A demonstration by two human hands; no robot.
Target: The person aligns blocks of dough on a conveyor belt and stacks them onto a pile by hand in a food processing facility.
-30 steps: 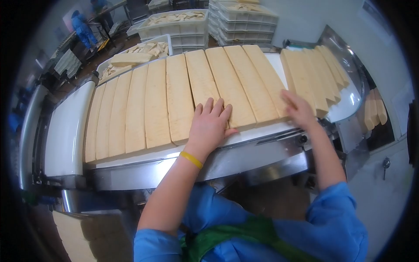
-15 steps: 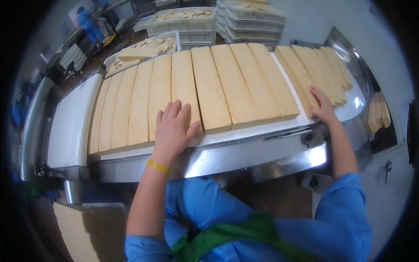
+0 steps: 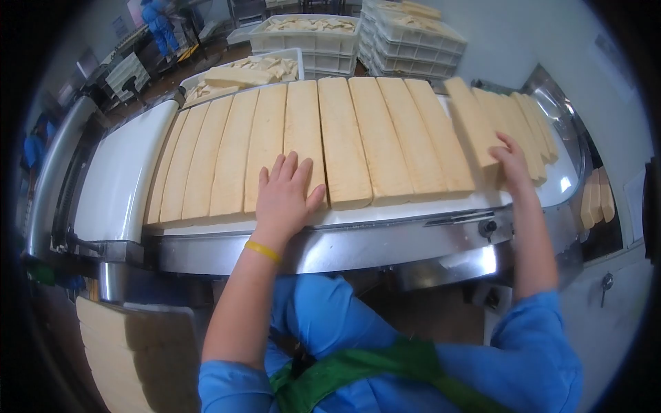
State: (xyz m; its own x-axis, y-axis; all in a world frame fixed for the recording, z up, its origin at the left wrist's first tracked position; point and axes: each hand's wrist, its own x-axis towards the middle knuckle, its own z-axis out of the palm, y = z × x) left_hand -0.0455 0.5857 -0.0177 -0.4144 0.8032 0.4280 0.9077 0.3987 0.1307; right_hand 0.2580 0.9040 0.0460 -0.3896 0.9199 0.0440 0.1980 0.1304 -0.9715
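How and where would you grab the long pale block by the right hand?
I'd probably grip the block by its near end, coming from the near side, thumb and fingers across its narrow width. It is long and points away from the person, so that end is closest. Being long, it might need another hand farther along.

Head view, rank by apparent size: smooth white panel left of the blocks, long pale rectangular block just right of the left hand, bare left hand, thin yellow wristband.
Largest to smallest, as pictured:
1. Smooth white panel
2. Long pale rectangular block
3. Bare left hand
4. Thin yellow wristband
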